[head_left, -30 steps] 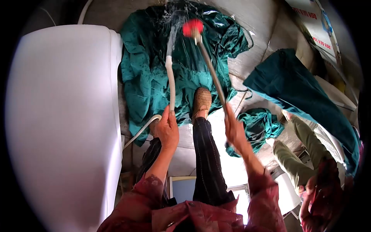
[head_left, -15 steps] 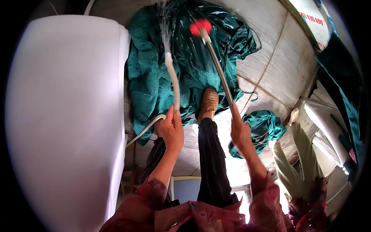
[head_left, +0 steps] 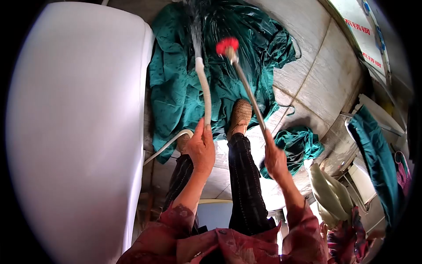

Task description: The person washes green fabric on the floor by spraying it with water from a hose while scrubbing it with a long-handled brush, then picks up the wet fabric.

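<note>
My left hand (head_left: 202, 147) is closed around a ribbed white hose (head_left: 205, 94), whose far end sprays water over a dark green cloth (head_left: 171, 94). The wet cloth lies spread in folds across the floor. In my right hand (head_left: 275, 160) is the metal handle of a long-handled scrub brush (head_left: 250, 94). Its red bristle head (head_left: 227, 46) is over the upper part of the cloth, in front of my shoe (head_left: 241, 115). A smaller bunched green cloth (head_left: 299, 143) lies on the floor just beyond my right hand.
A large white rounded appliance (head_left: 79, 127) fills the left side. Grey floor tiles (head_left: 327, 79) extend to the right. Another person in pale trousers (head_left: 329, 196) is at the lower right, near a hanging teal cloth (head_left: 373, 154). A panel with red lettering (head_left: 358, 31) leans at upper right.
The brush head has come slightly nearer to me. My left hand and the hose have shifted a little right in view. The teal cloth at right has swung lower, and the other person has moved.
</note>
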Available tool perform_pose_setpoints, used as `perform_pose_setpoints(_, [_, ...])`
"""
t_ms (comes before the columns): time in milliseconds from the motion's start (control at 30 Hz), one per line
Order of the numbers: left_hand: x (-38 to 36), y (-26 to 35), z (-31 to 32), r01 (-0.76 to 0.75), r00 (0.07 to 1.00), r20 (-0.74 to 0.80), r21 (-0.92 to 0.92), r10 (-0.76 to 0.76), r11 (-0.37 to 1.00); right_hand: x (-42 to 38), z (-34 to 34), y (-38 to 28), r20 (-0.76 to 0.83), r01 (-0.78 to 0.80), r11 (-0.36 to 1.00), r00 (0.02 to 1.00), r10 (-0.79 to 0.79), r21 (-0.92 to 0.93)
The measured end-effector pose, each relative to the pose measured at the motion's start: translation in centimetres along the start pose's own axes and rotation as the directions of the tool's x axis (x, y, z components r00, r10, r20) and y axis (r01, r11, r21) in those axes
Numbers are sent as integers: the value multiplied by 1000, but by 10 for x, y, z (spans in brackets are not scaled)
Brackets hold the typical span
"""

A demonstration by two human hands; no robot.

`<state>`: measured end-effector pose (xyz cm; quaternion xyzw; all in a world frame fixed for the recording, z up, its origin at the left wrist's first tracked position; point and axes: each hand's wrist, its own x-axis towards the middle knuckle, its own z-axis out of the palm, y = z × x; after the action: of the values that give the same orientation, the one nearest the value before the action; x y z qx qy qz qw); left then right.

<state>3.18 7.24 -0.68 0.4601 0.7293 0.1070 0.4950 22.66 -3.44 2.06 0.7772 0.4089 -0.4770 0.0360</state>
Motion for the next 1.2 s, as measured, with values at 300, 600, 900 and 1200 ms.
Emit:
perform_pose_setpoints(300, [5, -7, 3, -77, 997, -28, 65, 79, 995, 133, -11, -58, -208, 188, 980, 963, -170, 69])
perform_pose_setpoints(600, [1, 1, 1, -75, 997, 37, 58, 73, 995, 114, 10, -41, -187, 188, 982, 965, -183, 10])
perform_pose_setpoints(900, [-2, 4, 0, -50, 998, 48, 66, 46, 997, 5, 19, 43, -203, 154, 988, 967, -152, -6])
perform_pose_setpoints(1200, [3, -4, -3, -83, 997, 22, 101, 81, 991, 126, -24, -34, -265, 185, 982, 949, -172, 25])
